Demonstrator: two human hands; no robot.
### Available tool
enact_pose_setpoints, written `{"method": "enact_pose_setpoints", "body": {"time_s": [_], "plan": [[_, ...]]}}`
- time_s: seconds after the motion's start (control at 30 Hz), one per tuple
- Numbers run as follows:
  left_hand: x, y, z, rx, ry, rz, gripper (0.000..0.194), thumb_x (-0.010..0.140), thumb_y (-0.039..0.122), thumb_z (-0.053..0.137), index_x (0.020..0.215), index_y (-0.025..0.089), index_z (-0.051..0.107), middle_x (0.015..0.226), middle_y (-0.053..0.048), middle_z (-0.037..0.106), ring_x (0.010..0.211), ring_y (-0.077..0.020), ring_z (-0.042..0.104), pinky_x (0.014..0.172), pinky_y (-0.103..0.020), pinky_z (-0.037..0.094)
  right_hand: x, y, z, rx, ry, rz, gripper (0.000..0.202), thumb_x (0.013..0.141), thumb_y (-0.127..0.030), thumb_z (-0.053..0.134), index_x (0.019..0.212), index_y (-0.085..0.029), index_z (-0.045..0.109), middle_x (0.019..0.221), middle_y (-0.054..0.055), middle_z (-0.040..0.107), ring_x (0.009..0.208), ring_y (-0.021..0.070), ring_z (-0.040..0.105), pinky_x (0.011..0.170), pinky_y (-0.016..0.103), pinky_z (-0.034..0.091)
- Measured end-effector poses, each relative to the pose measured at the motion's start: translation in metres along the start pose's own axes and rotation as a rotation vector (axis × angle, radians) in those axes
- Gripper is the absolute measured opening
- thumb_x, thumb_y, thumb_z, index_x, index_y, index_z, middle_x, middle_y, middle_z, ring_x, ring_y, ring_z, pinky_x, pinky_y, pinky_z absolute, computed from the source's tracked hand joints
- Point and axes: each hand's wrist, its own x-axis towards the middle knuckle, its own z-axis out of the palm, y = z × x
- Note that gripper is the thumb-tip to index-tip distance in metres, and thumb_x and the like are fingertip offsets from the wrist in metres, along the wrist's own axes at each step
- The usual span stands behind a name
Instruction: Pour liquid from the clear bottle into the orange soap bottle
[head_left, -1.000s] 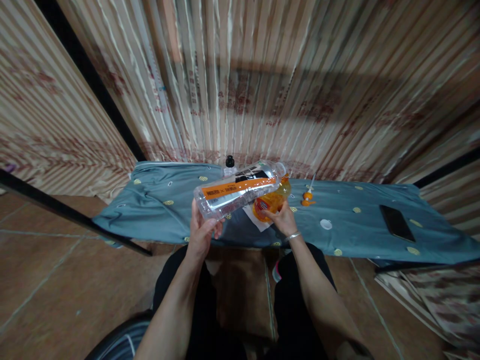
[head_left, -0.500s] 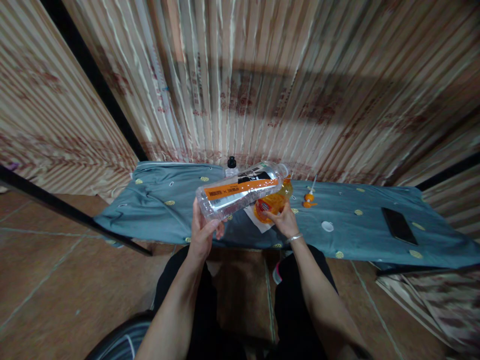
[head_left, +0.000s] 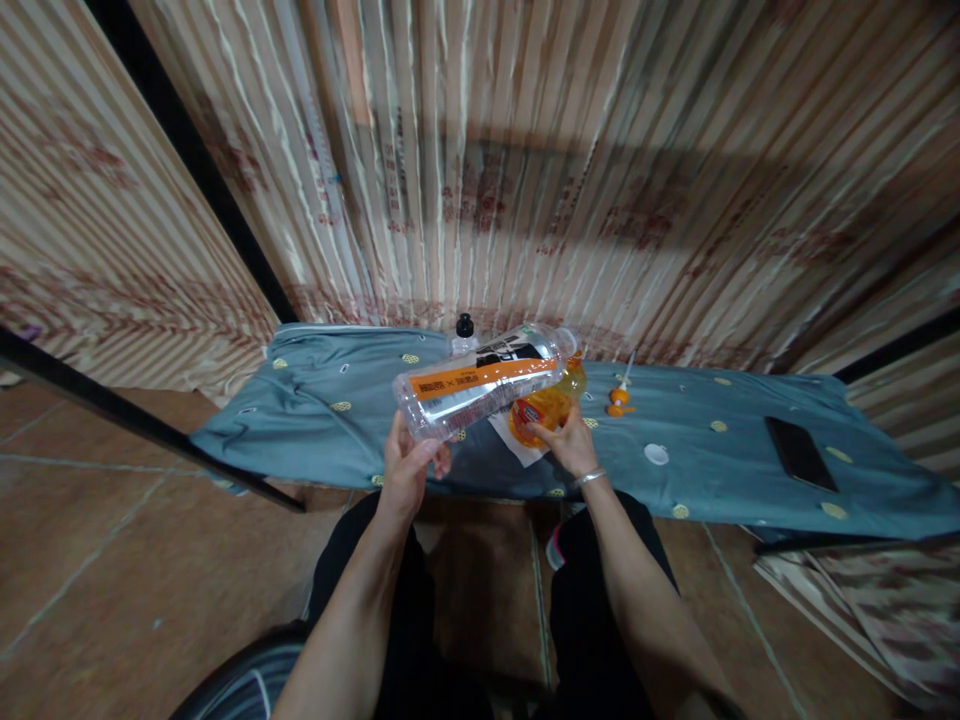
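Note:
A clear plastic bottle [head_left: 480, 383] with an orange and black label is tilted, its mouth up to the right. My left hand [head_left: 409, 465] grips it near the base. Below its mouth stands a bottle of orange liquid [head_left: 541, 413] with a red label, leaning slightly to the right. My right hand [head_left: 568, 441] is wrapped round that bottle's right side. The clear bottle's neck overlaps the orange bottle's top, so whether they touch is hidden. A white paper [head_left: 523, 450] lies under the orange bottle.
On the blue patterned cloth [head_left: 360, 400] lie an orange pump head [head_left: 619, 398], a white round cap [head_left: 656, 454] and a black phone [head_left: 799, 453]. Behind the clear bottle stands a bottle with a black cap [head_left: 465, 325]. A striped curtain [head_left: 510, 180] hangs behind.

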Motion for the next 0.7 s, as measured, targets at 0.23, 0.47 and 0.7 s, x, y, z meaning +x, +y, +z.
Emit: {"method": "enact_pose_setpoints", "body": {"time_s": [0.23,0.47,0.7], "plan": [[0.0,0.0,0.0,0.004,0.0,0.011,0.042,0.065,0.039,0.072,0.096,0.02,0.051,0.069,-0.001,0.067,0.037,-0.0097,0.05,0.031,-0.019,0.032,0.001,0.008,0.004,0.065,-0.004,-0.042,0.075,0.06,-0.055,0.076,0.119,-0.019,0.047,0.108,0.013,0.07,0.095,0.0304,0.069,0.084,0.045,0.054],[0.0,-0.001,0.0,0.007,-0.014,0.018,0.042,0.067,0.04,0.072,0.096,0.02,0.05,0.07,-0.001,0.067,0.038,-0.0096,0.05,0.031,-0.019,0.031,0.002,0.009,0.005,0.098,-0.018,-0.043,0.074,0.06,-0.054,0.078,0.117,-0.018,0.047,0.109,0.014,0.069,0.095,0.0305,0.068,0.085,0.047,0.054],[0.0,-0.002,-0.001,-0.002,-0.014,0.014,0.043,0.067,0.041,0.072,0.097,0.02,0.05,0.07,-0.001,0.066,0.038,-0.0096,0.049,0.031,-0.019,0.031,0.002,0.012,0.006,0.158,-0.036,-0.065,0.071,0.062,-0.051,0.078,0.117,-0.02,0.047,0.113,0.013,0.068,0.099,0.029,0.068,0.088,0.045,0.053]]}}
